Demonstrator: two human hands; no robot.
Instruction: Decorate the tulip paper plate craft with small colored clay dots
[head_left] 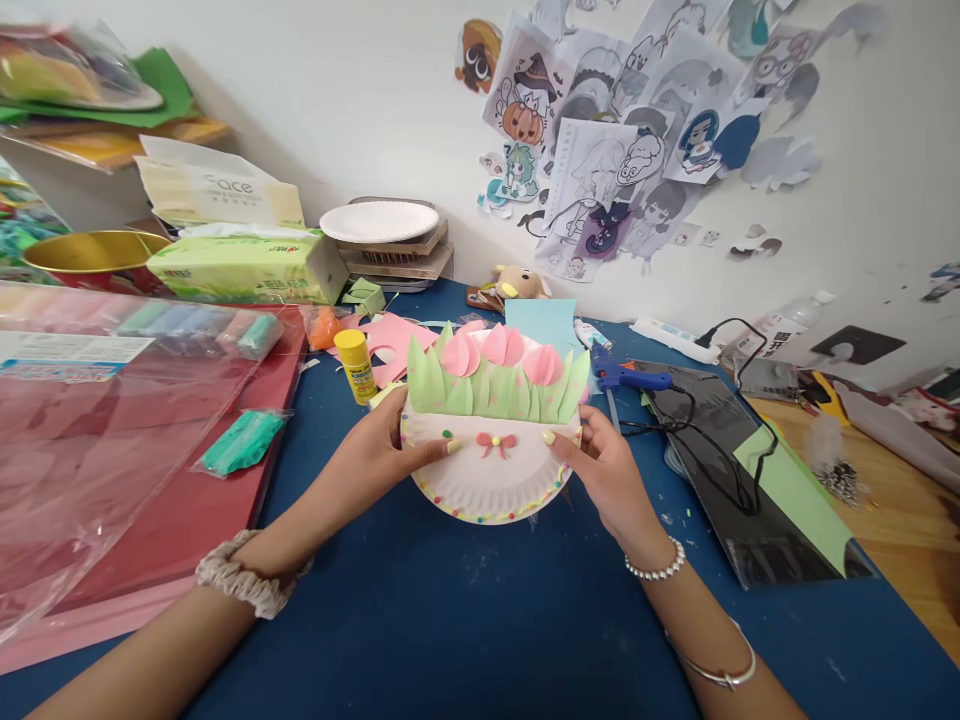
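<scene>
Between my two hands is a paper-plate flower basket (491, 485), tilted up toward me. Its front pocket has a dotted yellow rim and a small red bow (496, 443). Green paper leaves (480, 392) and pink paper tulips (504, 345) rise out of the pocket. My left hand (386, 440) grips the left edge, thumb across the front and fingers behind. On the right edge my right hand (596, 455) has the same hold, its fingers partly hidden behind the plate.
A yellow glue stick (355, 366) stands left of the basket, near pink paper scraps (386, 340). Right of it lies a blue glue gun (634, 377) with its cord. Teal clay (244, 442) in a wrapper rests on red sheets at left. A white paper plate (379, 222) tops a stack behind.
</scene>
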